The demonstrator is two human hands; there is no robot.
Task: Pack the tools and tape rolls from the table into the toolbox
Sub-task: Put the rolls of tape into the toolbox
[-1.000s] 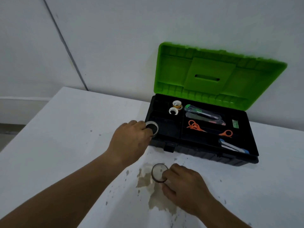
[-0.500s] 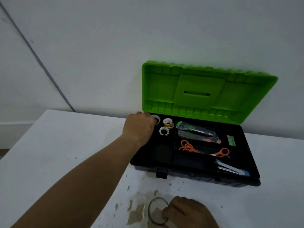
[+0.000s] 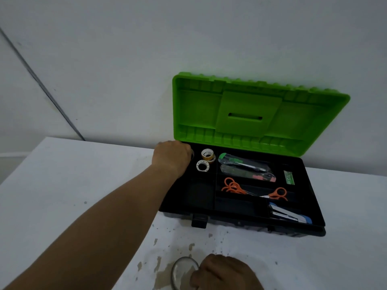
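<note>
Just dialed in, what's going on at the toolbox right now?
A person is packing the open toolbox. The left hand is in its back-left corner beside two small tape rolls; what it holds is hidden. The right hand grips a clear tape roll on the table. Scissors and other tools are already inside.

A black toolbox (image 3: 201, 208) stood open under its bright green lid (image 3: 249, 114). Inside lay orange-handled scissors (image 3: 232, 187), white tape rolls (image 3: 202, 165), a green-and-clear cutter (image 3: 236, 161) and what looked like a blue-and-silver stapler (image 3: 291, 214). The white table (image 3: 62, 185) showed brownish stains
</note>
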